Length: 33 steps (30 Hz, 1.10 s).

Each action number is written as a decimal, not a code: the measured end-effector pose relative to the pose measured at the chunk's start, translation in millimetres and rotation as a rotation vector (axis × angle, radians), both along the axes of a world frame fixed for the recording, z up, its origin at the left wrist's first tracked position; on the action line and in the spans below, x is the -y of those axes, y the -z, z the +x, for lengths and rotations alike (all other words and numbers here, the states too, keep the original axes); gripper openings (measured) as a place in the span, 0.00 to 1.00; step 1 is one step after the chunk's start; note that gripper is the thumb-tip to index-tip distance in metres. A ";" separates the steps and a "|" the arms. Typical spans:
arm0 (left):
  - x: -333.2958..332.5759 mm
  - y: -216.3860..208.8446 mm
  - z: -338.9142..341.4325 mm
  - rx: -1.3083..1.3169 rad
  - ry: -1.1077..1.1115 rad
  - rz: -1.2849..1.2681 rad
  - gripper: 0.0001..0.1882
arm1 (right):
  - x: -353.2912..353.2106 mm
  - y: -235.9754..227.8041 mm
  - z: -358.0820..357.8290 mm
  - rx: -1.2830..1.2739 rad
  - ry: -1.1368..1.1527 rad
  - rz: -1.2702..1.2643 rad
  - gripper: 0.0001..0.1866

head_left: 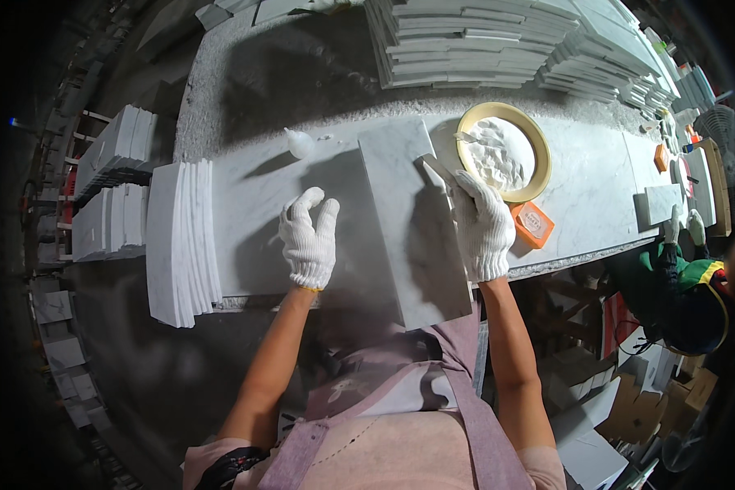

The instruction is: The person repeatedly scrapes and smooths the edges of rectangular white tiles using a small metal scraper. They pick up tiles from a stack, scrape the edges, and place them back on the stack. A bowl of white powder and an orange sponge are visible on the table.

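Note:
A long grey-white marble tile lies in front of me, its near end jutting past the table's edge. My right hand, in a white knit glove, is closed round a flat scraper at the tile's right side. The scraper's blade tip is over the tile; its handle is hidden by the fingers. My left hand, gloved too, hovers left of the tile with fingers apart and nothing in it. Beyond my right hand sits a yellow-rimmed bowl of white paste or powder. An orange box lies beside it.
A white bulb-shaped bottle stands behind my left hand. Upright tiles line the table's left end. Tall tile stacks fill the back. At the far right a co-worker in green has gloved hands near a small tile.

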<state>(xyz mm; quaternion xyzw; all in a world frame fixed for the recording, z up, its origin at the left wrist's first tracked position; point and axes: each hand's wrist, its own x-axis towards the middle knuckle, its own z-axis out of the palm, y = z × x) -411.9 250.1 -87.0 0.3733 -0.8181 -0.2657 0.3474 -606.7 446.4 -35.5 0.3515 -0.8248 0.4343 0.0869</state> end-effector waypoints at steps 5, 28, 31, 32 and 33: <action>28.1 4.9 -2.2 0.077 -0.116 -0.042 0.26 | -21.3 -2.4 5.0 0.910 0.092 -0.498 0.19; -19.2 7.9 -44.8 -0.577 0.132 0.552 0.18 | -42.9 -12.6 2.9 1.097 -0.119 -0.336 0.27; -42.6 16.5 -36.3 -0.389 0.103 0.414 0.18 | -29.0 -11.0 1.7 1.001 -0.079 -0.187 0.23; -42.8 19.5 -35.7 -0.352 0.104 0.375 0.18 | -24.5 -11.9 0.1 0.804 -0.096 -0.125 0.23; -39.8 21.8 -34.9 -0.314 0.100 0.317 0.17 | -20.3 -13.5 -0.7 0.604 -0.119 -0.066 0.23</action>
